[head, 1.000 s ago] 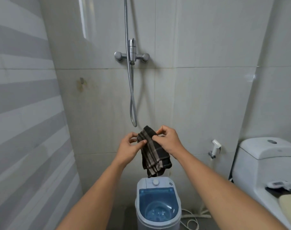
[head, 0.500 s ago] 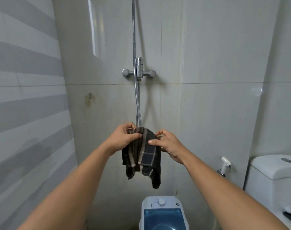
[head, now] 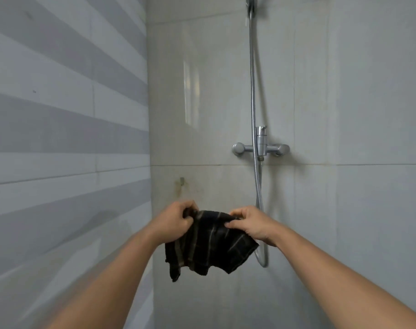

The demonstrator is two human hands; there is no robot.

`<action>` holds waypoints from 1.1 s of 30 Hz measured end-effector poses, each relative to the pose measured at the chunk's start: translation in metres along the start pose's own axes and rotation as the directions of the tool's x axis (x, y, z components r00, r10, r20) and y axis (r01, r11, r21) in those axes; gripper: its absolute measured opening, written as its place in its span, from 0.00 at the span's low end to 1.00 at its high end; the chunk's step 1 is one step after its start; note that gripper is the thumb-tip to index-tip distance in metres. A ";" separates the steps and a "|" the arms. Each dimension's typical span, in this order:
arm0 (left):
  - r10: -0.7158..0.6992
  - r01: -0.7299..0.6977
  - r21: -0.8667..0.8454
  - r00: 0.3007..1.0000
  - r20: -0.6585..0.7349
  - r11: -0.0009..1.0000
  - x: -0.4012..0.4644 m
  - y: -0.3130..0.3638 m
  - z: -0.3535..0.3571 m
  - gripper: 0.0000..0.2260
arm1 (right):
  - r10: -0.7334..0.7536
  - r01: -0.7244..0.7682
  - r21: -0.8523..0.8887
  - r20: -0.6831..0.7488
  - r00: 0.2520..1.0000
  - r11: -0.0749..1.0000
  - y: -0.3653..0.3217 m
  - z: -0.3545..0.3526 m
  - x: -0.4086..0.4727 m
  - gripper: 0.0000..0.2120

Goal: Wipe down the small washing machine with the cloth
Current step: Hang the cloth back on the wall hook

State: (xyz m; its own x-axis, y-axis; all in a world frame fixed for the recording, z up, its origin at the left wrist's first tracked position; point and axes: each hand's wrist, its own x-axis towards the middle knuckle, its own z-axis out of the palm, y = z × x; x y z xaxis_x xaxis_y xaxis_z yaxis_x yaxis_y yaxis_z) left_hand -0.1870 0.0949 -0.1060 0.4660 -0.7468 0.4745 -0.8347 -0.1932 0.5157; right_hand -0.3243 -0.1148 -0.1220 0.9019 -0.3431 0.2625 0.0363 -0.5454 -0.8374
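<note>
A dark checked cloth [head: 208,245] with pale stripes hangs in front of me, spread between both hands. My left hand [head: 175,224] pinches its top left corner. Its top right edge is gripped by my right hand [head: 252,225]. The cloth's lower edge dangles loose in the air, touching nothing. The small washing machine is out of view, below the frame.
The tiled back wall carries a chrome shower mixer [head: 261,147] and a metal hose [head: 259,210] looping down just behind my right hand. A grey striped wall [head: 64,138] closes the left side. A rusty stain [head: 181,184] marks the tile above my left hand.
The view has tilted up and to the left, so the washing machine and toilet have dropped out of sight. My hands have drawn apart, spreading the cloth wider.
</note>
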 end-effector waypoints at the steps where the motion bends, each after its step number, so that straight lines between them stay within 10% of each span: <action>1: -0.004 0.003 -0.009 0.999 -0.038 1.000 0.009 -0.011 -0.004 0.07 | -0.024 0.024 0.016 -0.006 1.000 1.000 -0.006 0.005 0.018 0.04; 6: 0.085 -0.105 -0.087 0.973 -0.213 0.991 0.059 -0.065 -0.014 0.08 | -0.083 0.096 0.118 -0.109 0.991 0.988 -0.012 0.023 0.116 0.09; 10: 0.229 -0.179 0.177 0.918 -0.325 0.968 0.104 -0.120 -0.017 0.17 | -0.099 0.107 0.056 -0.132 0.986 0.993 -0.004 0.027 0.189 0.08; 14: 0.435 -0.196 0.603 0.856 -0.279 0.773 0.152 -0.172 -0.019 0.20 | -0.261 0.247 -0.089 -0.210 0.942 0.965 0.000 0.037 0.258 0.06; 20: 0.466 -0.112 0.734 0.833 -0.299 0.670 0.214 -0.220 -0.023 0.20 | -0.561 0.339 -0.580 -0.255 0.788 0.741 0.002 0.054 0.312 0.06; 26: 0.419 -0.071 0.658 0.820 -0.389 0.750 0.220 -0.244 0.007 0.19 | -0.738 0.292 -0.853 -0.150 0.658 0.433 0.034 0.075 0.323 0.09; 33: 0.164 -0.063 0.208 0.841 -0.515 0.976 0.197 -0.244 0.051 0.25 | -0.693 0.332 -0.776 -0.180 0.698 0.537 0.063 0.094 0.302 0.18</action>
State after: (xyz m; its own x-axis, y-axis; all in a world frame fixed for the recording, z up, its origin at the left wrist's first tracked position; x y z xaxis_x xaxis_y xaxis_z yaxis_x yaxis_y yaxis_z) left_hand 0.0931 -0.0379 -0.1748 0.4063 -0.3324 0.8511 -0.9051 -0.2739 0.3251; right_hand -0.0096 -0.1806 -0.1403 0.5271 0.0004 0.8498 -0.0148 -0.9998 0.0097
